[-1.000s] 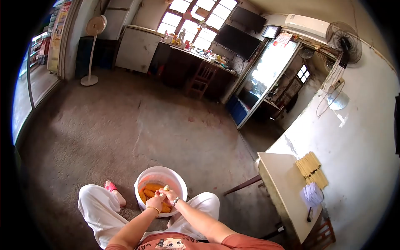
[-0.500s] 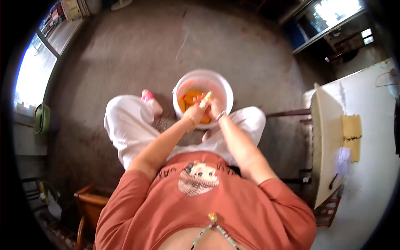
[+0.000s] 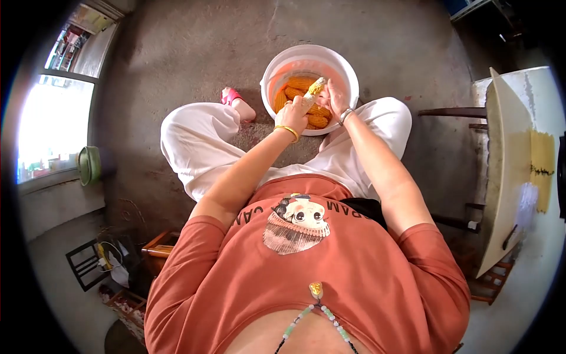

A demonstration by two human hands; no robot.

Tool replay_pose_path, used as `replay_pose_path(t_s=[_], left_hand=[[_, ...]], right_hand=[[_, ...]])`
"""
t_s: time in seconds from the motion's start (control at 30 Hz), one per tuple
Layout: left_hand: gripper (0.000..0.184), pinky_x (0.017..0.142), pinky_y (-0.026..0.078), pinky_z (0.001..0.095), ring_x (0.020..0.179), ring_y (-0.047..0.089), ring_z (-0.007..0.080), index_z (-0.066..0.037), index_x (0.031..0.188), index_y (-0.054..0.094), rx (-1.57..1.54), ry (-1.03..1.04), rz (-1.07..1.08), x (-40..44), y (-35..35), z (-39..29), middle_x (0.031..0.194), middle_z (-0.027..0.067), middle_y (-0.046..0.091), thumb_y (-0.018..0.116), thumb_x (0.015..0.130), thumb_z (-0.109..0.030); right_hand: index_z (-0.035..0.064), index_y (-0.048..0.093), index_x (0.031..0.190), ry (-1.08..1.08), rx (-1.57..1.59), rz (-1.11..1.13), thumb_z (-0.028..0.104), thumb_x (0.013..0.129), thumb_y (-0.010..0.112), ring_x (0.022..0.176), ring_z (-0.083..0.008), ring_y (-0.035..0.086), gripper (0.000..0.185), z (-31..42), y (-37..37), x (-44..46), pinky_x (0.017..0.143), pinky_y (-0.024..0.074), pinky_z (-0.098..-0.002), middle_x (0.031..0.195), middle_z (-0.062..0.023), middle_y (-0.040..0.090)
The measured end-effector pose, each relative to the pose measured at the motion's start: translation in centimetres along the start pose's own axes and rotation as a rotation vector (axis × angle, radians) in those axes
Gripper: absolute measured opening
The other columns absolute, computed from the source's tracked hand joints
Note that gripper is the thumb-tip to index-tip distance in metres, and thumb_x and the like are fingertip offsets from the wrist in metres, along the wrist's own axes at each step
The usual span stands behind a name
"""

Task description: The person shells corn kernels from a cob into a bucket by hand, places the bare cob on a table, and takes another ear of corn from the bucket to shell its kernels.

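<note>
A partly stripped corn cob [image 3: 314,94], pale with some yellow kernels left near its tip, slants up over the bucket. My left hand [image 3: 293,115] is closed around its lower end. Close beside the cob's upper part is my right hand [image 3: 337,100], its fingers loosely stretched; whether they touch the cob is hard to tell. Below both hands, several orange-yellow ears of corn [image 3: 302,83] lie inside a white bucket [image 3: 352,79], partly hidden by the hands and the cob.
The bucket stands on a concrete floor [image 3: 194,65] between my bent knees. At right is a table-like board [image 3: 510,159] with dark legs. A green container [image 3: 89,166] is by the left wall, and wooden furniture [image 3: 158,246] is behind me at left.
The view has shifted, so the bucket appears higher and further right. Both hands were together on the cob; now the right hand is more apart and the cob shows more fully.
</note>
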State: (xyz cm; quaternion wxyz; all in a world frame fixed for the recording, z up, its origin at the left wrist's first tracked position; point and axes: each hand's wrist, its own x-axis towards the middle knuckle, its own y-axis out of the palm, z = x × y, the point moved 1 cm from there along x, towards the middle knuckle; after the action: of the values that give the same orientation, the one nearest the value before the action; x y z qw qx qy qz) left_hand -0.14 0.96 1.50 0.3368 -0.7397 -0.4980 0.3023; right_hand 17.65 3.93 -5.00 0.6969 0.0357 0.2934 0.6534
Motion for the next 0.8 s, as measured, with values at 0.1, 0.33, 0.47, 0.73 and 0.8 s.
replay_pose_path(t_s=[0.1,0.33,0.47,0.73,0.8], left_hand=[[0.045,0.074,0.048,0.0474,0.086,0.06,0.0399,-0.007,0.111,0.044,0.049,-0.011,0.028,0.6,-0.1,-0.4,0.093,0.0232,0.061,0.062,0.071,-0.015],[0.056,0.073,0.048,0.0478,0.085,0.061,0.0404,-0.008,0.119,0.037,0.124,0.009,0.073,0.1,1.1,-1.2,0.092,0.0236,0.061,0.063,0.069,-0.012],[0.057,0.072,0.049,0.0475,0.084,0.061,0.0401,-0.005,0.118,0.034,0.154,-0.024,0.081,0.1,2.0,-1.4,0.09,0.0247,0.06,0.063,0.07,-0.011],[0.062,0.074,0.048,0.0482,0.087,0.06,0.0426,0.001,0.123,0.029,0.155,-0.076,0.163,0.3,2.4,-1.7,0.096,0.0276,0.059,0.06,0.071,-0.01],[0.066,0.076,0.047,0.0484,0.091,0.058,0.0444,0.002,0.128,0.026,0.042,-0.086,0.186,0.7,2.4,-1.1,0.101,0.0286,0.058,0.059,0.071,-0.01]], right_hand=[[0.0086,0.057,0.093,0.012,-0.081,-0.119,0.057,0.085,0.054,0.074,-0.0092,0.055,0.049,0.6,1.5,-0.9,0.067,0.0432,-0.0209,0.088,-0.0043,0.061],[0.0072,0.061,0.108,0.022,-0.375,-0.029,0.04,0.082,0.066,0.086,-0.0078,0.057,0.042,-0.8,1.7,-0.3,0.069,0.0417,-0.0216,0.096,-0.0024,0.066],[0.0112,0.063,0.106,0.203,-0.138,-0.015,0.034,0.081,0.068,0.066,-0.0021,0.053,0.035,0.2,2.6,-1.6,0.047,0.0344,-0.0186,0.093,0.0003,0.067],[0.0093,0.063,0.099,0.194,-0.041,0.025,0.031,0.082,0.066,0.07,-0.0054,0.058,0.028,-0.1,2.8,-1.5,0.05,0.0368,-0.0194,0.091,-0.0029,0.068],[0.006,0.063,0.098,0.146,0.037,0.05,0.023,0.081,0.068,0.075,-0.0109,0.06,0.025,0.1,3.0,-1.6,0.061,0.0452,-0.0243,0.089,-0.0051,0.067]])
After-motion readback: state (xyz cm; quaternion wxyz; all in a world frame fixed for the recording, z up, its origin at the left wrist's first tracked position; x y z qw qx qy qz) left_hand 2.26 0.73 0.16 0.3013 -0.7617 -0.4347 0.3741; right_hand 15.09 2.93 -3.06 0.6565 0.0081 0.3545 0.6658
